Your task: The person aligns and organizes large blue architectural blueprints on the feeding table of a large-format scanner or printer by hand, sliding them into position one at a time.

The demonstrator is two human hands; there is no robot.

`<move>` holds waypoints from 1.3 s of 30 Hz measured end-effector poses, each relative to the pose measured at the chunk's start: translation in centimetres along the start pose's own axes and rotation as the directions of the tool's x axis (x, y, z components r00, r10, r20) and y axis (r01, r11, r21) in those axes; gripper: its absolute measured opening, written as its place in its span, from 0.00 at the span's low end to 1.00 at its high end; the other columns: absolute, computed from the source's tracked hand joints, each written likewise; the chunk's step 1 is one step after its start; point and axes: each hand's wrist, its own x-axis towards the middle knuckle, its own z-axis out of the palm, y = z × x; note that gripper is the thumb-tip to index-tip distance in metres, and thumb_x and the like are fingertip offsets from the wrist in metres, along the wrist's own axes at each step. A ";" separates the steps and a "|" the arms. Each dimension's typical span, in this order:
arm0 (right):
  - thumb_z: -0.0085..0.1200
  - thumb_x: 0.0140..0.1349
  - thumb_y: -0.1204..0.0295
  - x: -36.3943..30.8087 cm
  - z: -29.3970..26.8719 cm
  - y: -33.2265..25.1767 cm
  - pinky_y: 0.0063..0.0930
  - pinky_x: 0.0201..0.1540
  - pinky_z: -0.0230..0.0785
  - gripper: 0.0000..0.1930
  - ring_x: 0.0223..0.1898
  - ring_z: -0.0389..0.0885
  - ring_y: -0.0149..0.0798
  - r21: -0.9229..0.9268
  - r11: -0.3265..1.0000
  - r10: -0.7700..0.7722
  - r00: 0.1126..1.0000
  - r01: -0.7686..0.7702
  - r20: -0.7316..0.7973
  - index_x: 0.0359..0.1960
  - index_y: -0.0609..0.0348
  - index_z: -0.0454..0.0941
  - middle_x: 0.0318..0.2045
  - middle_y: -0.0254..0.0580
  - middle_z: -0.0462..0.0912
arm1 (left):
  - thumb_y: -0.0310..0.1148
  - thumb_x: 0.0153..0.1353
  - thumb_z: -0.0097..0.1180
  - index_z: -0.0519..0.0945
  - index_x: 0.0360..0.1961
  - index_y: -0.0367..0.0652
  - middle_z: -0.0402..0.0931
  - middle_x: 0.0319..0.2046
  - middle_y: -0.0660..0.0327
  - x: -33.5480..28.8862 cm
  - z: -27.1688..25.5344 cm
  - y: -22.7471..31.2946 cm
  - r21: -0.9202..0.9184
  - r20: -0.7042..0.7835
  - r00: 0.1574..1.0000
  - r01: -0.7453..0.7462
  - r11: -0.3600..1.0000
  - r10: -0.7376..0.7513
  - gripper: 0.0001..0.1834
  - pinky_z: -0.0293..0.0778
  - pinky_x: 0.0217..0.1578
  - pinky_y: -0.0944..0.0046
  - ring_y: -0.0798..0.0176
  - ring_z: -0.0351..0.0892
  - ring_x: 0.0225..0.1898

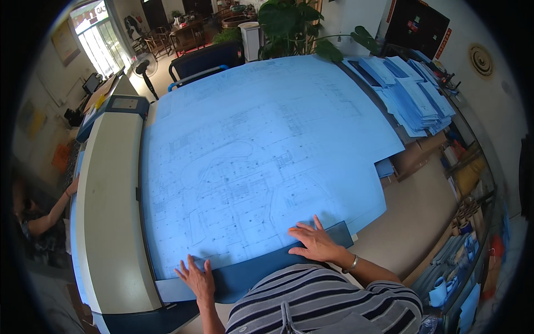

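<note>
A large blue drawing sheet (pixel 245 161) covered in fine plan lines spreads over the table beside a long beige and dark-blue wide-format machine (pixel 114 211). My left hand (pixel 197 281) rests at the sheet's near edge by the machine, fingers spread and holding nothing. Farther right, my right hand (pixel 317 244) lies on the sheet's near border with its fingers apart. Something orange shows at one of its fingertips. Under both hands runs a dark-blue front ledge (pixel 250 278), close against my striped shirt. The sheet's right side has a stepped, uneven edge.
Folded blue sheets (pixel 417 100) are piled at the far right. A leafy plant (pixel 289 25) and a dark chair (pixel 206 62) stand beyond the table. Another person's arm (pixel 55 214) reaches to the machine's left side. Paper rolls (pixel 439 289) fill a rack at lower right.
</note>
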 end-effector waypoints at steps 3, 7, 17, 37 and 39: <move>0.57 0.70 0.43 -1.6 -2.2 1.8 0.76 0.77 0.32 0.34 0.74 0.68 0.55 -0.004 1.000 0.010 1.000 -0.010 -0.029 0.68 0.54 0.73 0.66 0.42 0.79 | 0.52 0.73 0.57 0.64 0.72 0.30 0.78 0.64 0.46 0.4 -1.5 2.1 0.035 0.028 0.991 0.130 0.991 -0.131 0.40 0.31 0.78 0.33 0.37 0.56 0.77; 0.56 0.70 0.42 -2.8 -3.8 3.5 0.78 0.76 0.32 0.34 0.74 0.67 0.56 0.007 1.000 0.010 0.997 -0.009 -0.071 0.68 0.53 0.73 0.68 0.41 0.78 | 0.54 0.73 0.55 0.64 0.73 0.28 0.74 0.67 0.44 0.7 -3.0 3.2 0.132 0.024 0.974 0.219 0.967 -0.224 0.42 0.28 0.78 0.33 0.36 0.53 0.78; 0.58 0.69 0.42 -5.3 -9.6 4.1 0.78 0.76 0.32 0.35 0.74 0.67 0.56 0.018 0.999 0.028 0.995 -0.027 -0.096 0.67 0.53 0.75 0.67 0.43 0.78 | 0.51 0.68 0.63 0.69 0.70 0.29 0.79 0.57 0.45 -2.2 -5.8 15.7 -0.135 -0.028 0.967 -0.254 0.958 0.252 0.41 0.32 0.78 0.30 0.36 0.59 0.75; 0.59 0.70 0.45 -13.2 -24.9 10.1 0.80 0.74 0.38 0.31 0.73 0.67 0.59 0.001 1.000 -0.012 0.980 0.012 -0.200 0.65 0.53 0.75 0.67 0.42 0.78 | 0.48 0.70 0.61 0.69 0.69 0.31 0.82 0.56 0.46 -6.8 -14.0 32.6 -0.176 0.009 0.984 -0.176 0.969 0.180 0.37 0.29 0.77 0.28 0.35 0.58 0.75; 0.60 0.70 0.46 -13.1 -25.7 10.0 0.79 0.74 0.38 0.31 0.73 0.67 0.59 -0.014 1.000 -0.027 0.977 0.025 -0.213 0.65 0.53 0.75 0.67 0.42 0.78 | 0.47 0.69 0.63 0.69 0.69 0.31 0.83 0.55 0.47 -7.1 -14.2 34.3 -0.198 0.018 0.972 -0.226 0.954 0.234 0.37 0.30 0.77 0.28 0.35 0.59 0.74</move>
